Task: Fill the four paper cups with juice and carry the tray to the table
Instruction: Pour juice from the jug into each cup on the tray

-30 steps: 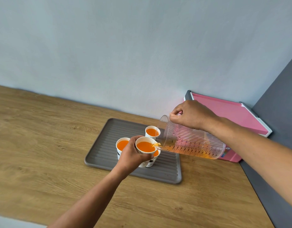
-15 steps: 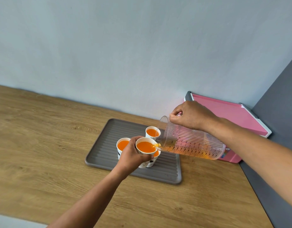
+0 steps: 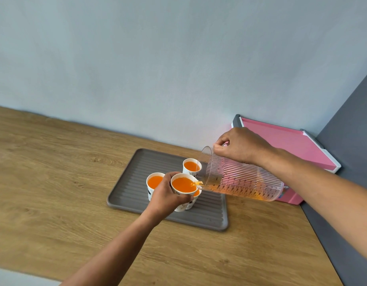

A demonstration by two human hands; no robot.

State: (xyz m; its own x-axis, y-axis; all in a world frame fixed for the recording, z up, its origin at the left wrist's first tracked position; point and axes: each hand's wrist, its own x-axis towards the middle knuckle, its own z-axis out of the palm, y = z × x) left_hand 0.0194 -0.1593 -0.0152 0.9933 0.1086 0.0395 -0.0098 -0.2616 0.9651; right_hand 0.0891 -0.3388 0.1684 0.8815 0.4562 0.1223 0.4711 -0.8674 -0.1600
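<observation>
My left hand [image 3: 166, 196] grips a full cup [image 3: 181, 206] over the tray [image 3: 133, 182]. At three o'clock, my right hand [image 3: 240, 146] clasps the tilted jug [image 3: 244, 180], which is pouring juice [image 3: 182, 184].

Your tray [image 3: 137, 182] was grey-brown, ribbed in parallel lines. The held paper cup [image 3: 181, 207] and the other cups [image 3: 149, 191] were white with dark printed marks; their juice [image 3: 183, 185] was bright orange. Your measuring jug [image 3: 244, 180] was clear, finely ribbed, with black scale markings. The box [image 3: 281, 141] was pink, edged white and grey. The countertop [image 3: 54, 182] showed light wood grain.
</observation>
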